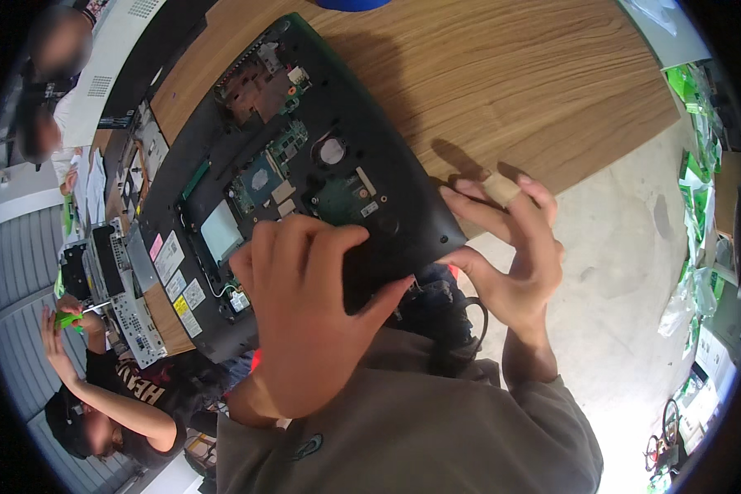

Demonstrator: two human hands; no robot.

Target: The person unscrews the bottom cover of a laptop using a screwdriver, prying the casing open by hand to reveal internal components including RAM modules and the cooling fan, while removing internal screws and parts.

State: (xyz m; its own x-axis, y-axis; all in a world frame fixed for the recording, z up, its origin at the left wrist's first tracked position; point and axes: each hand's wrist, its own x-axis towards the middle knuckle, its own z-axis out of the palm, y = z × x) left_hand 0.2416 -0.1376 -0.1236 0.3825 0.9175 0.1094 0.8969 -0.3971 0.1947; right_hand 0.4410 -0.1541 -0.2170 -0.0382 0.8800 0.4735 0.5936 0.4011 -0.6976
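Wood-grain table [502, 90] fills the upper middle of the head view, with pale concrete floor [634, 313] to its right and green packets heaped along the far right edge.

On the table lies an opened laptop base [305, 173], a black shell turned underside up, tilted so one corner points toward the person. Inside the shell sit green circuit boards [263, 177], a round coin cell [331, 151], a copper-coloured cooling part [251, 86] near the far end, and a pale rectangular pad [221, 230]. White and yellow stickers [177, 276] line its left rim.

The left hand [305, 313] rests on the near part of the shell, fingers curled over the open cavity and thumb stretched right along the black edge, pressing down on it. The right hand [510, 247] is at the shell's near right corner: thumb tip touching the black rim, the other fingers spread and raised clear of it, one of them wrapped in a tan bandage [500, 189]. Whether anything small is pinched in either hand cannot be told.

At the lower left another person [115, 403] holds a green-handled tool [67, 319] over a second dismantled machine [115, 288].
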